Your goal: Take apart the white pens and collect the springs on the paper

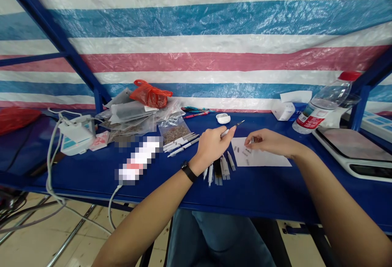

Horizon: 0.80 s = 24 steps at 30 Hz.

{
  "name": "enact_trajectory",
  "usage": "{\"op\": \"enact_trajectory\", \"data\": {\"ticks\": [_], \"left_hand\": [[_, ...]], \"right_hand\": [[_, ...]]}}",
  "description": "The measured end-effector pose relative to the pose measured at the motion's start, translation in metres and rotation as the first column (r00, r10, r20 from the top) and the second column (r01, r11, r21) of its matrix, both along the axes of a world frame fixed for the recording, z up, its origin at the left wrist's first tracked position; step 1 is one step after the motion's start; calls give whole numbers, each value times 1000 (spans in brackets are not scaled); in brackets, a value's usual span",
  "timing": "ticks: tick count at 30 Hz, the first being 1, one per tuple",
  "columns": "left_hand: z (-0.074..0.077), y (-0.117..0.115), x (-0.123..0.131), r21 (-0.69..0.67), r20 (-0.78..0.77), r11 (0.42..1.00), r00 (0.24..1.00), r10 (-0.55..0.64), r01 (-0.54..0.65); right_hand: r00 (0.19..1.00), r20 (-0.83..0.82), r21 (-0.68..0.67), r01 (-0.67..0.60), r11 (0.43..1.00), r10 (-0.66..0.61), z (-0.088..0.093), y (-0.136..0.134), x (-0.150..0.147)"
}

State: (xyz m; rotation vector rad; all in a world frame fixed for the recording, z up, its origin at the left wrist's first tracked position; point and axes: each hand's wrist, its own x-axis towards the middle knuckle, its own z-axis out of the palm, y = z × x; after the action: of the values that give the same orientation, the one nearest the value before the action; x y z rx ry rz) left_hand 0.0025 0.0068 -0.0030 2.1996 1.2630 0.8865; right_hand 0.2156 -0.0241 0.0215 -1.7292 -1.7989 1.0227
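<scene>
My left hand [213, 145], with a black band on the wrist, is closed round a white pen [226, 133] whose thin metallic tip points up and right. My right hand [266, 142] is over a white paper sheet [269, 159], its thumb and fingertips pinched together; what they hold is too small to name. Several small springs [245, 153] lie on the sheet beside those fingertips. Pen barrels [225, 167] and dark refills [218, 171] lie in a row below my left hand. More white pens [183, 146] are at its left.
Plastic bags [133, 114] and a red bag [150, 94] are piled at the back left. A white case [223, 118] sits behind my hands. A bottle [324, 103] and a scale [355, 148] stand at the right; a cabled phone [139, 161] lies left.
</scene>
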Motion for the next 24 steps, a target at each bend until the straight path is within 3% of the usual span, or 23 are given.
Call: {"op": "enact_trajectory", "data": {"ticks": [5, 11, 17, 21, 24], "left_hand": [[1, 0, 0, 0, -3, 1000, 1000, -4, 4], [-3, 1, 1, 22, 5, 999, 999, -45, 45], [-2, 0, 1, 22, 30, 998, 998, -59, 58], [5, 7, -7, 22, -19, 999, 999, -30, 31], [9, 16, -17, 53, -150, 997, 986, 65, -58]], "right_hand": [[953, -260, 177, 204, 963, -155, 3, 1, 0], [777, -601, 149, 340, 929, -188, 3, 1, -24], [692, -689, 176, 449, 876, -216, -4, 4, -34], [636, -735, 235, 566, 790, -237, 4, 6, -10], [621, -727, 168, 573, 802, -291, 11, 4, 8]]}}
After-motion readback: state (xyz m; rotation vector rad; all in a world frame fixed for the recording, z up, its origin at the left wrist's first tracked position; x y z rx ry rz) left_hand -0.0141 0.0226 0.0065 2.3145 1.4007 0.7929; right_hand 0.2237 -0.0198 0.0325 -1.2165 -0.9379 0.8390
